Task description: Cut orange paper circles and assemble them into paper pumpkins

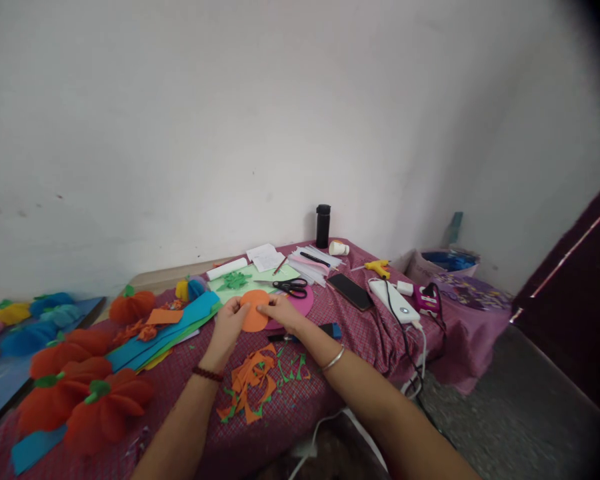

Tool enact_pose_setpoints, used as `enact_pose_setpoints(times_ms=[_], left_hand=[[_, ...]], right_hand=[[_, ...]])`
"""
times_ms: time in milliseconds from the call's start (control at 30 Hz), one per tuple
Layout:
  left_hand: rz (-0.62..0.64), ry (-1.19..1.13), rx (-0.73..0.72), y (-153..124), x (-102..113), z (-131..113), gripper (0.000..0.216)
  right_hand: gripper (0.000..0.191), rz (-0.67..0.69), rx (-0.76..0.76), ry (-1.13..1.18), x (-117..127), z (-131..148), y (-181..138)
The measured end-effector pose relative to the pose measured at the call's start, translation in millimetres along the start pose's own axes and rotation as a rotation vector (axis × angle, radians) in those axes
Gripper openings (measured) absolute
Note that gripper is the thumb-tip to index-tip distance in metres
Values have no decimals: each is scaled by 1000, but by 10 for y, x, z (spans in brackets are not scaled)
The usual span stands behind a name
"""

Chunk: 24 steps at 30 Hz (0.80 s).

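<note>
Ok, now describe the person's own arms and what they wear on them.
The left arm shows no sleeve and has a dark red beaded bracelet at the wrist. The right arm, also without a visible sleeve, has a narrow silver-coloured bangle. Neither the left grip nor the right grip wears a glove.

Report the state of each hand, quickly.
Left hand: closed, holding the rounded orange paper cutout by its left side.
Right hand: closed, holding its right side.
</note>
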<state>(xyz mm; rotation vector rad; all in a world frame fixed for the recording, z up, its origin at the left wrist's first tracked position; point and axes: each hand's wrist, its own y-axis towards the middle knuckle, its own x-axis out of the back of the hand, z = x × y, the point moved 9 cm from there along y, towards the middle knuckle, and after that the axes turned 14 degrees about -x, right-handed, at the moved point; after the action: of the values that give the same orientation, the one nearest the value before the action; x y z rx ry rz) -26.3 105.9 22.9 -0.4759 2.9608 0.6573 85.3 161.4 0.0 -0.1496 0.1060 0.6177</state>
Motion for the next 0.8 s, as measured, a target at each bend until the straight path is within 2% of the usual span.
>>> enact_pose_setpoints(times_ms=[233, 467, 633, 800], left_hand=[[79, 36, 95, -48, -89, 67, 44], [51, 71, 25, -10, -20, 101, 37], [-19, 99, -14, 4, 87, 101, 34], [-21, 112, -35, -10, 85, 40, 30]], right_hand=[[35, -61, 46, 13, 67, 27, 8], [32, -92, 36, 10, 75, 65, -21], [31, -10, -47, -24, -26, -12, -35], [29, 105, -114, -23, -154, -82, -76]])
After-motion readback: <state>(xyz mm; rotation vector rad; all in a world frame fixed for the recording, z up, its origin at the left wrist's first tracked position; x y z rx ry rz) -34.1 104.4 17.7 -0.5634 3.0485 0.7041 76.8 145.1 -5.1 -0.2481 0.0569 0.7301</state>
